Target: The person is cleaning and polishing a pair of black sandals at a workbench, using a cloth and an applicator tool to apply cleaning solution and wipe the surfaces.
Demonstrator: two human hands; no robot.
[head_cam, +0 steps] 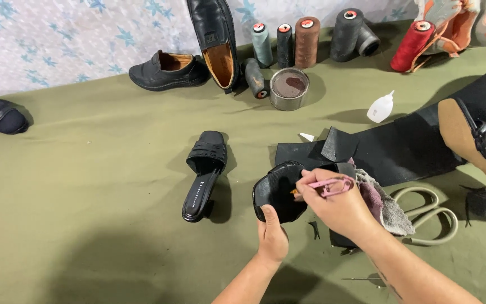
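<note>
Now I'm gripping the black sandal [279, 191] from below with my left hand [271, 236], while my right hand [333, 205] is pinching a pink pen [328, 186] against its sole, beside the grey rag [386, 205]

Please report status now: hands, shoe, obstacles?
Left hand grips black shoe from below. Right hand holds pink tool on it. Scissors beside.

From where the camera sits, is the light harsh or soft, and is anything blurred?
Head view: soft, even light; a broad dim shadow falls on the green cloth at lower left. The round tin shows little glare. The right hand and black sole look sharp; edges bend slightly outward at the corners.
</note>
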